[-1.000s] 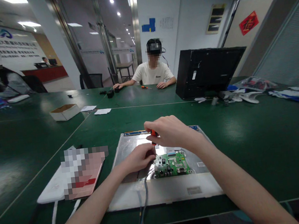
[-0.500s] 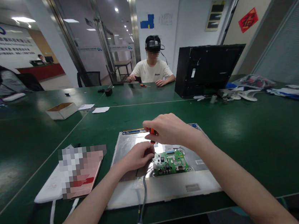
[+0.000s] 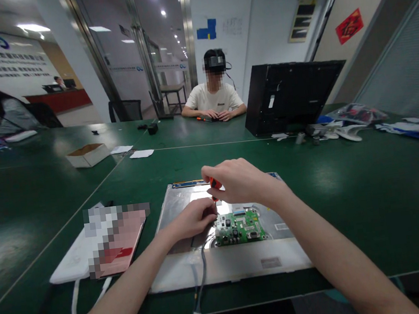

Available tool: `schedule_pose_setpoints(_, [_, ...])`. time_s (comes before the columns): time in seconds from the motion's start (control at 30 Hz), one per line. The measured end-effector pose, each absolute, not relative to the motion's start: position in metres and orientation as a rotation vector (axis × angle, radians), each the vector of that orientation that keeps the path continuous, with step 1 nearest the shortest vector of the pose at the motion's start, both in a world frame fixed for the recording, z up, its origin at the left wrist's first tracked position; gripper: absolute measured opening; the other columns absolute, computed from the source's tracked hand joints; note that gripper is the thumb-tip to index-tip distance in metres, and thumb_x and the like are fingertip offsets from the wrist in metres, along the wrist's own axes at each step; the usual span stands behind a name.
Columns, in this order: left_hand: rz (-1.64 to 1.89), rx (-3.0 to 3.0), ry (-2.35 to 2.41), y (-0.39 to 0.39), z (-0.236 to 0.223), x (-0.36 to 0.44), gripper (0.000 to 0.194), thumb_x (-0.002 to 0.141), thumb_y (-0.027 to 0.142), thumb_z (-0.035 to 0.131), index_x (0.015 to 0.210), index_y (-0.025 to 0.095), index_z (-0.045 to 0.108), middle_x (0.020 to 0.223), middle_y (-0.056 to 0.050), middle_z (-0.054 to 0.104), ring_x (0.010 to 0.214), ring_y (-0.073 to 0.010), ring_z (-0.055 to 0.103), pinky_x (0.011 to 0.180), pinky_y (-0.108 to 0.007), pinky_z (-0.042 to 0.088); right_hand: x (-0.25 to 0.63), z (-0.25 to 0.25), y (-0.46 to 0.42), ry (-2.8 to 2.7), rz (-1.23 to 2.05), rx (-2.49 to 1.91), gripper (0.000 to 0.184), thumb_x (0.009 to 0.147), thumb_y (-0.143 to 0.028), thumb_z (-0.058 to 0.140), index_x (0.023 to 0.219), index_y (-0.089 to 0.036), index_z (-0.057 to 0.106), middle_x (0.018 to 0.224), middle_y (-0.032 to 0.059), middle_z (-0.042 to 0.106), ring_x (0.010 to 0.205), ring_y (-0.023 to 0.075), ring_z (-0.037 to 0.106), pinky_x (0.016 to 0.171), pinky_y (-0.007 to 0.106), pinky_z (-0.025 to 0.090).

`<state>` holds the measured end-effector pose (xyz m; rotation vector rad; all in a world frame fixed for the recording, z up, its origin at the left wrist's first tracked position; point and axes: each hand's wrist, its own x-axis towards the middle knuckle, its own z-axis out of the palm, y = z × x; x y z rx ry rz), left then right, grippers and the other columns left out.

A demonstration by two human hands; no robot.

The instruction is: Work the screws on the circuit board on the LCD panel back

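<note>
In the head view, my right hand (image 3: 239,180) is closed round the orange-and-black handle of a screwdriver (image 3: 214,183). The tool stands upright, its tip at the upper left corner of a green circuit board (image 3: 242,228). My left hand (image 3: 196,216) has its fingers pinched together at the screwdriver's lower end; whether they grip the shaft or something small is hidden. The board sits on the silvery back of a flat display panel (image 3: 229,264) lying on the table. A thin grey cable (image 3: 203,264) runs from the board's left side past the panel's near edge.
On the left lie a white power bank (image 3: 68,264) with a white cord and a pinkish flat item (image 3: 125,252). Farther off are an open carton (image 3: 87,158), papers (image 3: 141,154) and a black monitor housing (image 3: 293,94). Across the table sits another person (image 3: 214,96).
My hands stay at the board's corner, with only a slight shift of the right hand and screwdriver. The person opposite has brought both hands together on the table.
</note>
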<state>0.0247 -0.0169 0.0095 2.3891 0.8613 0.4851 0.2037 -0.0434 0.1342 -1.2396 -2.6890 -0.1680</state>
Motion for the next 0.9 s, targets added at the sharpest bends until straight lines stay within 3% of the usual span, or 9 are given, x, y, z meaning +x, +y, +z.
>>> schedule_pose_setpoints(0.27, [0.464, 2.385, 0.857, -0.0171, 0.0095, 0.0244, 0.006, 0.084, 0.015, 0.054, 0.086, 0.016, 0.059, 0.084, -0.003, 0.062, 0.077, -0.0176, 0.056, 0.071, -0.028, 0.043, 0.2002, 0.1342, -0.0436, -2.690, -0.231, -1.301, 0.019, 0.087, -0.036, 0.056, 0.098, -0.021, 0.056, 0.079, 0.0023, 0.067, 0.065, 0.0139, 0.054, 0.053, 0.027, 0.018])
schedule_pose_setpoints(0.47, [0.471, 2.384, 0.824, -0.0171, 0.0103, 0.0241, 0.007, 0.083, 0.014, 0.055, 0.087, 0.016, 0.060, 0.083, -0.003, 0.062, 0.076, -0.0170, 0.056, 0.070, -0.028, 0.043, 0.2028, 0.1371, -0.0461, -2.731, -0.118, -1.220, 0.017, 0.085, -0.027, 0.055, 0.101, -0.021, 0.054, 0.086, 0.0026, 0.068, 0.069, 0.0136, 0.055, 0.053, 0.027, 0.020])
schedule_pose_setpoints(0.9, [0.480, 2.379, 0.833, -0.0138, 0.0042, 0.0221, 0.008, 0.084, 0.016, 0.056, 0.090, 0.016, 0.060, 0.084, -0.003, 0.063, 0.077, -0.0174, 0.056, 0.070, -0.028, 0.043, 0.2080, 0.1357, -0.0461, -2.763, -0.105, -1.150, 0.021, 0.081, -0.023, 0.055, 0.102, -0.021, 0.053, 0.085, 0.0019, 0.067, 0.068, 0.0138, 0.055, 0.052, 0.026, 0.022])
